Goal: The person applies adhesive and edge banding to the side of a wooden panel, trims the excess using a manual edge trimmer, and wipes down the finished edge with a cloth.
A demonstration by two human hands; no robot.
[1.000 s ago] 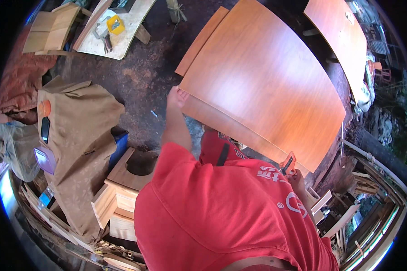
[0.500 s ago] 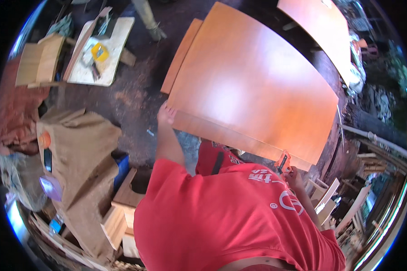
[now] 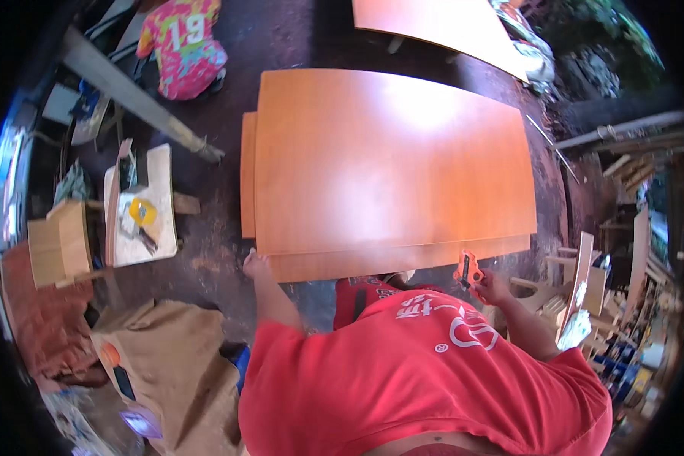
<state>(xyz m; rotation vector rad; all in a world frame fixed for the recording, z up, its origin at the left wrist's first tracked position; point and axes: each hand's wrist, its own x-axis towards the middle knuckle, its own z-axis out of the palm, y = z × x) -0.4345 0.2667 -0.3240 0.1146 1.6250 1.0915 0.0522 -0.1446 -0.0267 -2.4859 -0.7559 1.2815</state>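
A large, glossy orange-brown wooden panel [image 3: 387,163] lies in front of me. Another panel [image 3: 327,264] shows from beneath it along the near and left edges. My left hand [image 3: 257,263] is at the top panel's near left corner, its fingers closed against the edge; the fingertips are partly hidden. Right of centre, my right hand [image 3: 493,288] grips an orange-and-black hand tool [image 3: 468,269]. The tool reaches up to the near edge of the panels, toward their right end; whether it touches them I cannot tell.
A similar panel [image 3: 441,30] lies at the far side. At left stand a small white worktable [image 3: 159,220] with a yellow item [image 3: 142,212], and a slanted post [image 3: 129,83]. Beyond, a person in a tie-dyed shirt [image 3: 186,49] bends away. Wood offcuts [image 3: 581,292] crowd the right.
My view has turned, bringing the person at far left into sight. My right hand has moved the orange tool slightly outward from my body. My left hand stays by the panel's near left corner.
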